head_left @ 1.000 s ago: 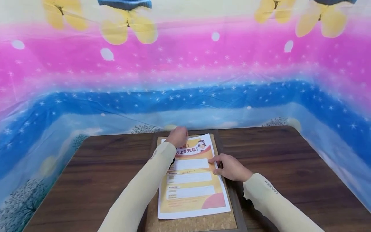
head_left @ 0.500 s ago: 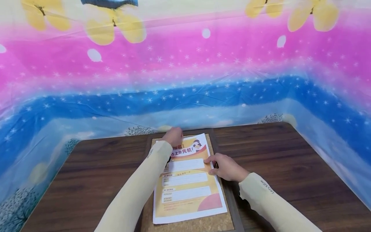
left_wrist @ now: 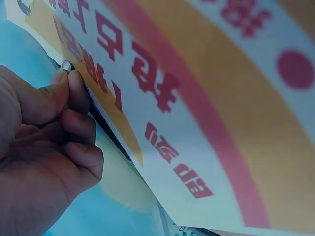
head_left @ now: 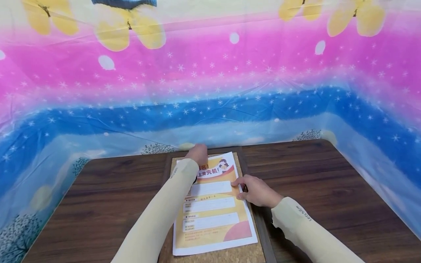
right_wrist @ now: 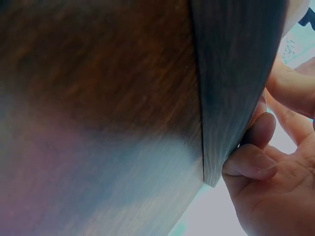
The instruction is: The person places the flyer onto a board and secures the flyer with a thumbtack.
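Note:
A yellow and white printed poster (head_left: pixel 213 219) with red lettering lies on a framed cork board (head_left: pixel 248 255). At the poster's top edge, my left hand (head_left: pixel 198 155) is bent down over the board, its lower fingers curled. In the left wrist view, the thumb and index finger pinch a tiny pale, glossy thing (left_wrist: pixel 66 65) that looks like a pushpin head, right at the paper's edge. My right hand (head_left: pixel 260 190) holds the poster's right edge around mid-height with thumb and index finger. Its other fingers (right_wrist: pixel 251 162) curl beside the dark board frame (right_wrist: pixel 226 88).
The board rests on a dark brown wooden table (head_left: pixel 125 193), reaching close to its far edge. Behind and on both sides hangs a pink and blue printed cloth (head_left: pixel 210 80). My left sleeve (head_left: pixel 158 212) covers part of the poster's left side.
The head view has shifted slightly, so the board appears a little further left. My left hand stays at the poster's top edge with a slight wrist shift; my right hand keeps its place.

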`<move>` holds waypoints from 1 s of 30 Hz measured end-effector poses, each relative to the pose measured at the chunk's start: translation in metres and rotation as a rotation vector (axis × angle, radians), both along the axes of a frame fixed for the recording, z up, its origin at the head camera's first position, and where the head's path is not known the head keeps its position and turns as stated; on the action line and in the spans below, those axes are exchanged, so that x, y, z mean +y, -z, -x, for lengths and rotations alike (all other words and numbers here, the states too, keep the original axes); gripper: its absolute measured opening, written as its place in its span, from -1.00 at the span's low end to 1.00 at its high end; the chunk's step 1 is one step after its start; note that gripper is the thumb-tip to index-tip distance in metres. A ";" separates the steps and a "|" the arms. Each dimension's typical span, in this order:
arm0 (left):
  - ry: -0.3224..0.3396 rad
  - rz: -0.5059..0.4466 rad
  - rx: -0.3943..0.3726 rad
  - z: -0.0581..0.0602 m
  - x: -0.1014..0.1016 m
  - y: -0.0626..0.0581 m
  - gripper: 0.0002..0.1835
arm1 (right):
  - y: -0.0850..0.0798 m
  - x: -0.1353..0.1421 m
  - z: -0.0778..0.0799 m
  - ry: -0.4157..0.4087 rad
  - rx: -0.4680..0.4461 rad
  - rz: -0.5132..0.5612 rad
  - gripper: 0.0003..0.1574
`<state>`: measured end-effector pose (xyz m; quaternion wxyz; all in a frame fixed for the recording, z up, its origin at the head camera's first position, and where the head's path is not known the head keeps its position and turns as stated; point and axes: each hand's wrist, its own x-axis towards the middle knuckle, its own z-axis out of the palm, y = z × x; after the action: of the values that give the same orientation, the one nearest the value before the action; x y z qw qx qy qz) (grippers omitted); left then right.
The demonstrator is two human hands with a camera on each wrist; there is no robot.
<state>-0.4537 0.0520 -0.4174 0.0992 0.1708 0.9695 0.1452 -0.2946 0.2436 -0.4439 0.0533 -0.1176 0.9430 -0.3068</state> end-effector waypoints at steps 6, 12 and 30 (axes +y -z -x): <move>0.000 0.018 0.030 0.003 0.003 0.005 -0.83 | 0.002 0.000 0.002 -0.009 -0.003 -0.012 -0.52; 0.027 0.050 0.078 0.004 0.009 0.008 -0.85 | 0.002 0.001 0.002 -0.007 0.005 -0.014 -0.54; -0.026 0.073 0.096 0.002 0.015 0.006 -0.83 | 0.002 0.001 0.003 -0.026 0.003 -0.018 -0.54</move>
<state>-0.4554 0.0671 -0.4238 0.0569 0.1615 0.9799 0.1024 -0.2973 0.2450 -0.4456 0.0571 -0.1297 0.9441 -0.2975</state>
